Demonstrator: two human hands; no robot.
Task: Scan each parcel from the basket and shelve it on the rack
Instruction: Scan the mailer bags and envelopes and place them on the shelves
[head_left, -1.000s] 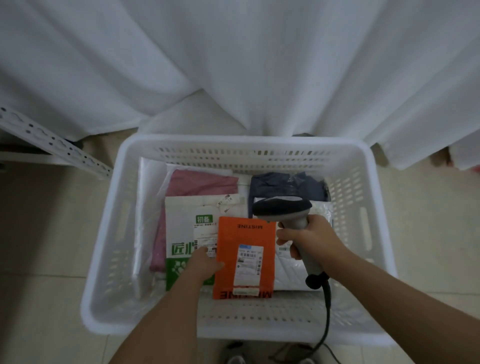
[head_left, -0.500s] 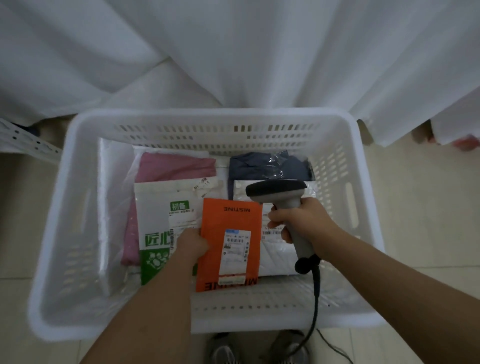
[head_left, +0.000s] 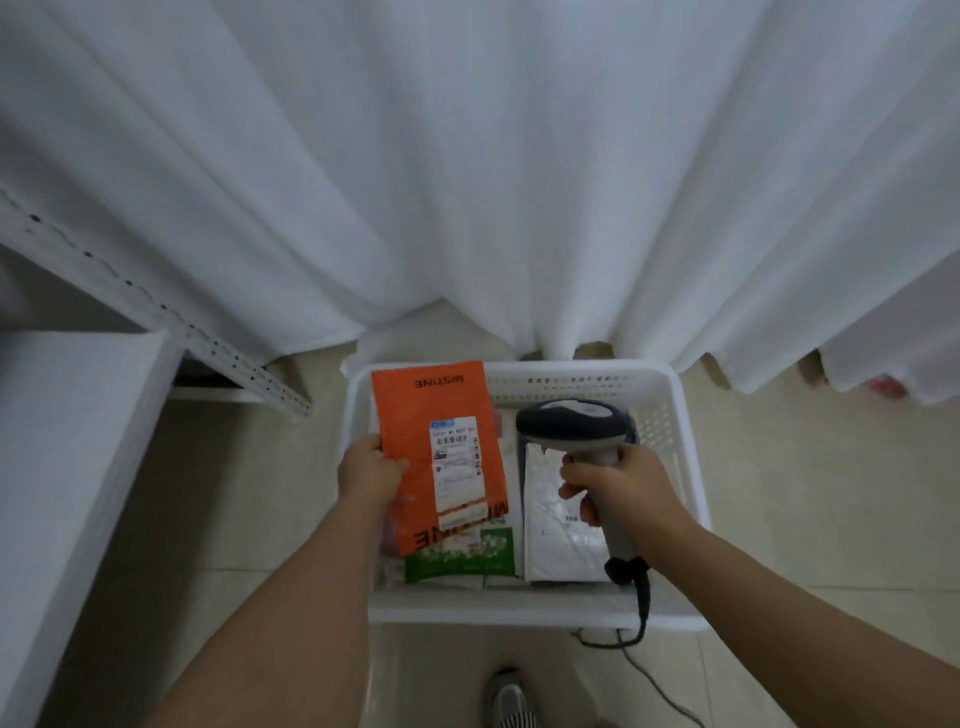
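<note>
- While the left hand (head_left: 371, 470) pinched the orange parcel (head_left: 439, 457) at its left edge, about half way along, the parcel stood lifted over the left part of the white basket (head_left: 691, 499).
- Its long axis ran away from the person, a little tilted, with the white label (head_left: 457, 470) facing up.
- The right hand (head_left: 618, 486) gripped the handle of the scanner (head_left: 574, 428), whose head pointed left toward the parcel, near it but apart.
- Half a second earlier the parcel lay lower among the other parcels; now it was raised.
- Below it, a green-and-white parcel (head_left: 462, 553) and a white parcel (head_left: 558, 525) lay in the basket.
- Farther left stood the rack (head_left: 156, 306), and a white curtain (head_left: 467, 156) hung behind.
</note>
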